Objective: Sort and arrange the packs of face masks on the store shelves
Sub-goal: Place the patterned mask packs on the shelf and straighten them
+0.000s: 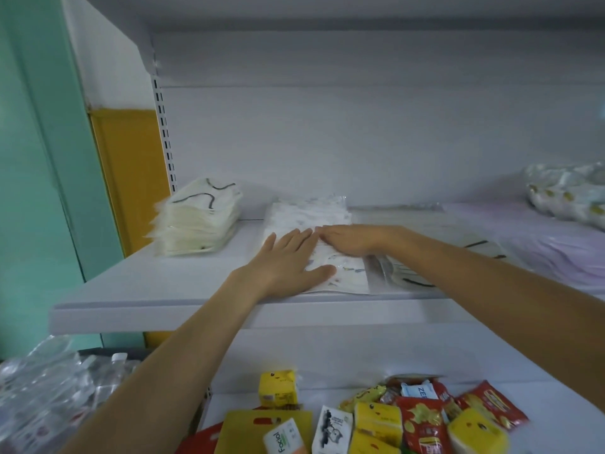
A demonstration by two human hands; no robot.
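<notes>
Both hands lie flat on the printed pack (pixel 345 278), mid-shelf near the front edge. Left hand (pixel 288 260): palm down, fingers straight and together, thumb spread out to the right, pressing the pack's left half. Right hand (pixel 350 239): comes in from the right, fingers straight and pointing left, lying across the pack's far part. Its fingertips meet the left hand's fingertips. Neither hand curls round anything.

More printed packs (pixel 307 213) lie just behind the printed pack, toward the back wall; how many, cannot tell.

Left of the printed pack, apart from it: cream stack (pixel 196 224) of mask packs with black ear loops on top.

Right of it, touching or just overlapping its edge: clear pack (pixel 406 273) with black loops, partly under the right forearm.

Further right: lilac packs (pixel 540 244), lying flat. Beyond those, by the frame edge: patterned bundle (pixel 566 191).

All of these sit on the same white shelf (pixel 131 296).

Below the printed pack, on the lower shelf: yellow tissue packs (pixel 376 421), red snack bags (pixel 422 421), a "Facial" pack (pixel 283 440).

Down and far left of it: plastic bottles (pixel 49 398) in wrap.
</notes>
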